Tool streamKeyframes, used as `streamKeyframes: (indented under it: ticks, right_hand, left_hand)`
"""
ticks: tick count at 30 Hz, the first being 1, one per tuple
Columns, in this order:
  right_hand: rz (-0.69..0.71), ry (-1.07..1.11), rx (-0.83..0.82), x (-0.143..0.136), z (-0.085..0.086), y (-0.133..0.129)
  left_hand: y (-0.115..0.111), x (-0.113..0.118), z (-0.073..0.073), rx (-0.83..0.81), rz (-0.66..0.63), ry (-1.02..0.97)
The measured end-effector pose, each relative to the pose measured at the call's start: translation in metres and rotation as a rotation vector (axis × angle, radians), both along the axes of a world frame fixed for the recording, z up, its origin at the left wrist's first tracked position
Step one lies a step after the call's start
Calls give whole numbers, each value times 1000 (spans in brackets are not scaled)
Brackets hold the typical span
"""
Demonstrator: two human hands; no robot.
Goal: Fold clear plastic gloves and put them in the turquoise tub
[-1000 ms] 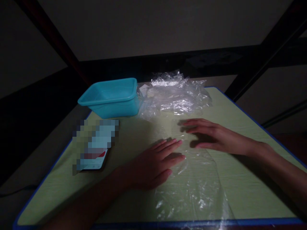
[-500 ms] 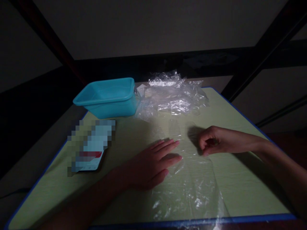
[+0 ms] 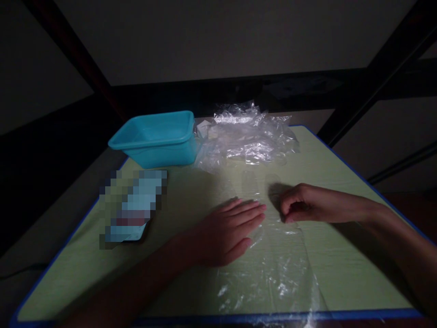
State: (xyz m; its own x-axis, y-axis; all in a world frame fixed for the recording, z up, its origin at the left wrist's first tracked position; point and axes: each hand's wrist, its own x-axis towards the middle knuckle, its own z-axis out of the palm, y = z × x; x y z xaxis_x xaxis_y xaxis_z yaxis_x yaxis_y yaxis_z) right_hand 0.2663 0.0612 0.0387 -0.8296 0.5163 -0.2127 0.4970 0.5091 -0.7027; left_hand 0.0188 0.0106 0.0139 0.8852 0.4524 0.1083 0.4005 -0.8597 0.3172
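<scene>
A clear plastic bag [image 3: 273, 273] lies spread on the table and hangs a little over its front edge. My left hand [image 3: 232, 232] rests flat on its left part, palm down, fingers stretched out side by side. At the bag's upper right edge, my right hand [image 3: 295, 205] is closed, fingers curled and thumb pressed in, pinching the film. Its fingertips are partly hidden behind the hand. Beyond both hands sits a crumpled heap of clear plastic bags [image 3: 249, 136].
A turquoise plastic basin [image 3: 164, 152] stands at the back left, beside the heap. In front of it lies a phone [image 3: 136, 205] with a lit, blurred screen. The pale table [image 3: 355, 273] has a blue edge, and a wall rises behind it.
My left hand has slid slightly right on the film, and its fingers have drawn closer together. My right hand stays curled at almost the same place.
</scene>
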Motion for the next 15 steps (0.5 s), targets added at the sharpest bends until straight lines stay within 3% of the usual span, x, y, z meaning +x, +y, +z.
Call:
streamKeyframes:
  ticks: [15]
  right_hand:
    - [-10,-47,-11,2,1,0]
  left_hand:
    - [0,1,-1,-6,3,57]
